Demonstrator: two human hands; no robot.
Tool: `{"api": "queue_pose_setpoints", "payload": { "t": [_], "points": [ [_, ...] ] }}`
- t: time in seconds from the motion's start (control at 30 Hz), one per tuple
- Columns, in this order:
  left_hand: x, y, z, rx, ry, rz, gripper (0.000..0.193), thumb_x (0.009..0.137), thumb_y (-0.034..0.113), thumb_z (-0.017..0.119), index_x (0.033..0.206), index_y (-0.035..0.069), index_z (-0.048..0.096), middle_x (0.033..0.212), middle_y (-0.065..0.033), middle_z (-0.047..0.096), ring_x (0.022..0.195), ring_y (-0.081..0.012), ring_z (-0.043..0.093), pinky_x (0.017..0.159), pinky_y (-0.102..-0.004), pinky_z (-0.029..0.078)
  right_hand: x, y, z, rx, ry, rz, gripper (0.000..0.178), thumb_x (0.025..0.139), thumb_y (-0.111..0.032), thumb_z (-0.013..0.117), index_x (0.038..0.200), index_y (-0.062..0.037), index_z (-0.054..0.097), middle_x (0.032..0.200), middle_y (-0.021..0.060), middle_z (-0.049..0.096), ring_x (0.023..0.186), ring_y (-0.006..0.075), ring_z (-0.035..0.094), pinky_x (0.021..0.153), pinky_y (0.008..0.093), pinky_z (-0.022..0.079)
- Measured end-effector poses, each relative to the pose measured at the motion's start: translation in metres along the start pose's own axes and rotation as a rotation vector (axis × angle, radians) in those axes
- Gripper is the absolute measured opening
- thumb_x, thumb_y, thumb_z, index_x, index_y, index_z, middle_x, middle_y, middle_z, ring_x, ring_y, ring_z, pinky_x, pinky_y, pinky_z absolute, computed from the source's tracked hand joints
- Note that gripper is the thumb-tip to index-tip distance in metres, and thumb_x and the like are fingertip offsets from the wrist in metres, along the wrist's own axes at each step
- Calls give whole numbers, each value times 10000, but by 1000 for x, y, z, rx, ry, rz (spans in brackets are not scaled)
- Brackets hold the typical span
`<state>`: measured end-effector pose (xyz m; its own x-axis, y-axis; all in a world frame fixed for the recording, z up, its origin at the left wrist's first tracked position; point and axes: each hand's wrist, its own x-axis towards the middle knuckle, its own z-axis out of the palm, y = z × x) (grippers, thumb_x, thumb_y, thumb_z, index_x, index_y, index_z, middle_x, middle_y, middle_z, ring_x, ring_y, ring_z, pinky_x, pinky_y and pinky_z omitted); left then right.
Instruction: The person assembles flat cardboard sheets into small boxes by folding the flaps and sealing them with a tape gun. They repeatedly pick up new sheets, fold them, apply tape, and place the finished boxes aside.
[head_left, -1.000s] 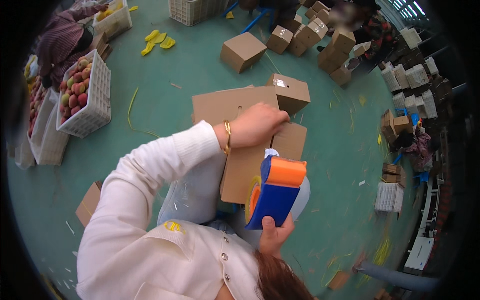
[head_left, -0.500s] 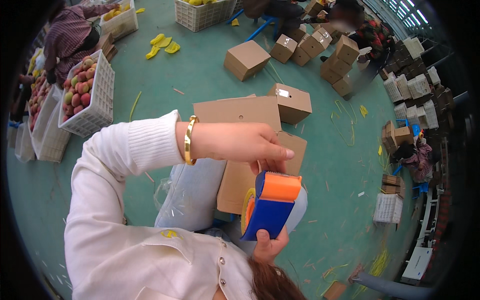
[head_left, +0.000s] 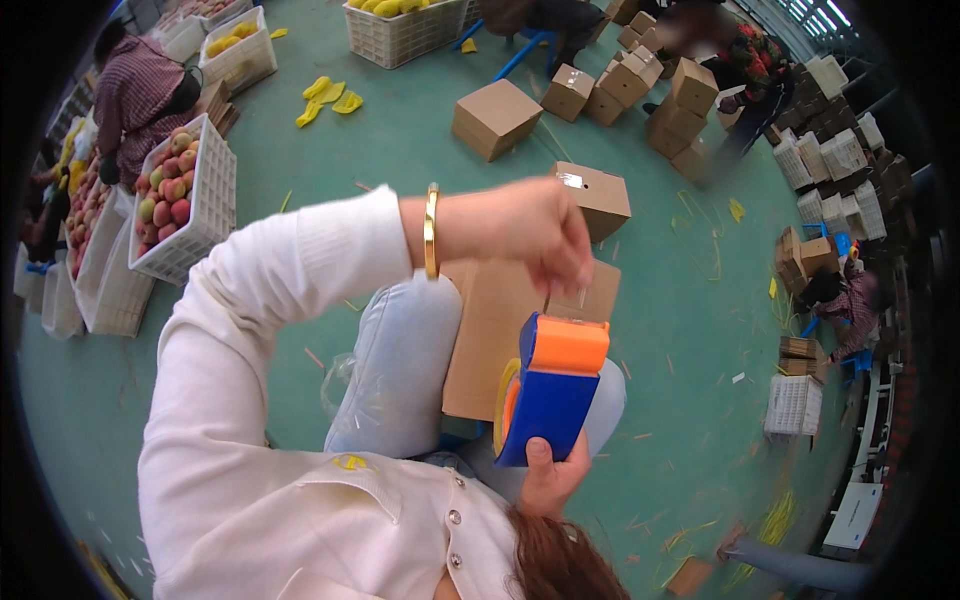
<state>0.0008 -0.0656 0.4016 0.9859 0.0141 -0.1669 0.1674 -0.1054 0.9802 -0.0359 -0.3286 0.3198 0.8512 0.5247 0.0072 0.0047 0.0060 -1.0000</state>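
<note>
My right hand (head_left: 555, 480) grips a blue and orange tape dispenser (head_left: 548, 410), its thumb on the blue side. The yellowish tape roll (head_left: 508, 395) shows at the dispenser's left. Just above the dispenser's orange top, my left hand (head_left: 540, 235) is closed in a pinch, slightly blurred. A thin clear strip of tape (head_left: 582, 297) glints below its fingertips. Beneath my left hand a cardboard box (head_left: 485, 350) with flaps spread rests against my knees. Part of it is hidden by my hands and the dispenser.
Ahead sit a taped carton (head_left: 600, 200) and another closed carton (head_left: 495, 118). White crates of apples (head_left: 185, 205) stand at left beside a seated person. More cartons (head_left: 680, 110) are piled near a person at far right. Yellow straps (head_left: 770, 530) lie on the green floor.
My left hand has risen slightly from the dispenser's top, and its fingers have drawn together into a pinch. The dispenser, still in my right hand, appears a little higher and further right.
</note>
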Motion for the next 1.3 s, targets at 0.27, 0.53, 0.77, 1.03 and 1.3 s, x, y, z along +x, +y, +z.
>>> {"api": "queue_pose_setpoints", "payload": {
  "t": [0.27,0.53,0.77,1.03,1.3],
  "points": [
    [66,-12,-53,-56,29,-90,181,813,127,680,878,-41,664,719,-59,642,629,-91,616,587,-195,532,2,-18,-1,-54,-20,91,424,829,-315,666,1057,30,570,880,45,616,794,121,543,737,262,453],
    [111,-105,-69,-163,5,-226,147,811,151,679,835,6,664,716,-28,635,607,-79,589,571,-206,505,41,-38,6,-108,-120,182,330,868,-222,617,1063,37,555,897,61,614,799,118,533,747,264,449],
    [103,-150,-24,255,-158,-8,215,828,218,643,858,5,652,743,-54,644,688,-141,596,634,-301,484,40,-36,2,-179,-125,202,328,860,-224,625,1044,39,559,855,64,625,767,117,541,719,272,461],
    [141,-95,-34,1012,-221,211,317,892,267,548,1101,29,562,1075,-161,609,1009,-338,563,901,-397,433,41,-39,10,-209,-112,171,334,859,-233,627,1045,36,559,851,78,629,769,126,553,714,283,468],
    [128,-59,25,477,-680,137,651,937,556,276,991,37,666,1153,-145,583,1066,-282,548,940,-382,409,31,-42,9,-183,-86,222,325,853,-231,628,1031,27,545,840,78,614,755,123,545,702,281,464]
  ]
}}
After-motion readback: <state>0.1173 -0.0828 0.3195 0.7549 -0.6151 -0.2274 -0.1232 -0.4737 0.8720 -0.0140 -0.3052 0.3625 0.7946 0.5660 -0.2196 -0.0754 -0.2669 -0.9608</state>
